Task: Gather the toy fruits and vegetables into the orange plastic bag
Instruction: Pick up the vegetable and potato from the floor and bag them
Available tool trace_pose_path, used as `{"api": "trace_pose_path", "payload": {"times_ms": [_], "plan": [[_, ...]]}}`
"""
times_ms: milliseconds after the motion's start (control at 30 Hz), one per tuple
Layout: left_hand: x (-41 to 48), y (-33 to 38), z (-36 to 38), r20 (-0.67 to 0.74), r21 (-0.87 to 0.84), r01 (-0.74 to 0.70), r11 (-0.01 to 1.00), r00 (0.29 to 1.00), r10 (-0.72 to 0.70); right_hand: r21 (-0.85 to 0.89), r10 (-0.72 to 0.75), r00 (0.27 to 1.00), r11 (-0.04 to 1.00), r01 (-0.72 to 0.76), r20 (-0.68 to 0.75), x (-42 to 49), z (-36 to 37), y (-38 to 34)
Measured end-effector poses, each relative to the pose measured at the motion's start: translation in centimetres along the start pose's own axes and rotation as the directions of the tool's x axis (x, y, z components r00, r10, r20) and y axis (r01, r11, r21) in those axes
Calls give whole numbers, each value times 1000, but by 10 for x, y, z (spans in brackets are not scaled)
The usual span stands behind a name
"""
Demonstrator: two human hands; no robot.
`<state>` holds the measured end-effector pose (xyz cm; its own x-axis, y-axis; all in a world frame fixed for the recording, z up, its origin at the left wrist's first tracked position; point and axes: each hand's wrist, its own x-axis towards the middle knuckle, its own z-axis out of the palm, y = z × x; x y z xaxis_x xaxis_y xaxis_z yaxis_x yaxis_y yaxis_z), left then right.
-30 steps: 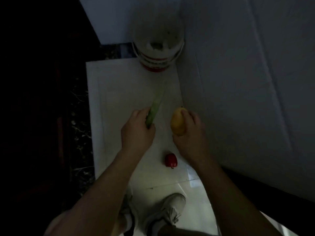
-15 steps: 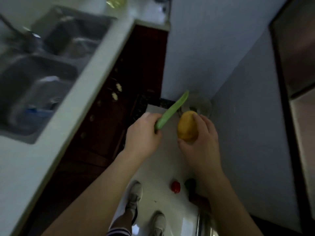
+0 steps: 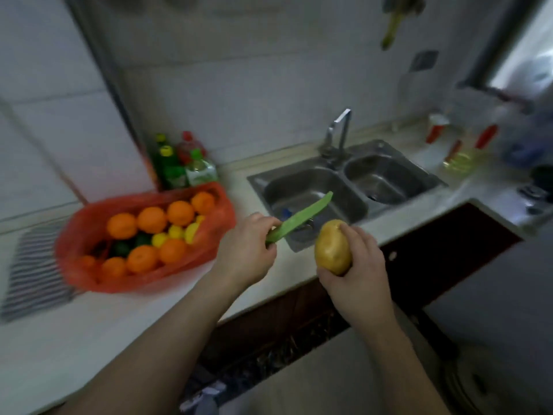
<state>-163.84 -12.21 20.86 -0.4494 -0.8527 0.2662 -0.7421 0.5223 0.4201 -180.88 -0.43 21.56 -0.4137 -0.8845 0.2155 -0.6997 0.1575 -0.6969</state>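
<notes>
The green pod (image 3: pixel 299 220) is running slantwise, its long axis rising from lower left to upper right. Its free tip is pointing at the sink (image 3: pixel 257 178) and hanging over the left basin. The left hand (image 3: pixel 245 256) is holding the lower end, its grip closing round the pod with curled fingers. Just beside it, apart from the pod, the potato (image 3: pixel 333 247) is standing nearly upright, its long axis tipping slightly. The right hand (image 3: pixel 356 265) is cradling it from below and behind, the grip wrapping round it, above the front edge of the bench (image 3: pixel 89 324).

To the left, the orange plastic bag (image 3: pixel 134 283) is sitting open on the bench. Inside, seven oranges (image 3: pixel 151 219) are showing plainly (an eighth, at the left wall, is too blurred to count for sure). Three or four lemons (image 3: pixel 176 232) are lying among them, and two dark green fruits (image 3: pixel 121 248) are lying beside those.

Behind the bag, a cluster of bottles (image 3: pixel 179 163) is standing against the wall. A striped cloth (image 3: pixel 33 271) is lying on the bench left of the bag. The sink is showing two basins, and one tap (image 3: pixel 338 130) is rising behind them.
</notes>
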Motion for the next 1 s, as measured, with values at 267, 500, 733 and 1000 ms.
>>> {"api": "trace_pose_path", "payload": {"times_ms": [267,500,733,1000], "plan": [[-9,-157,-68,-97,70,251,965,965,-244,-29,-225,949,971,237,219,47,114,-109],[3,-279,-77,9,79,324,943,946,-325,-68,-214,925,967,247,315,82,221,-167],[6,-341,-62,140,63,366,928,918,-372,-135,-131,901,970,203,414,104,278,-167],[9,-363,-40,219,114,458,882,854,-472,-112,-135,804,964,243,578,125,322,-156]]}}
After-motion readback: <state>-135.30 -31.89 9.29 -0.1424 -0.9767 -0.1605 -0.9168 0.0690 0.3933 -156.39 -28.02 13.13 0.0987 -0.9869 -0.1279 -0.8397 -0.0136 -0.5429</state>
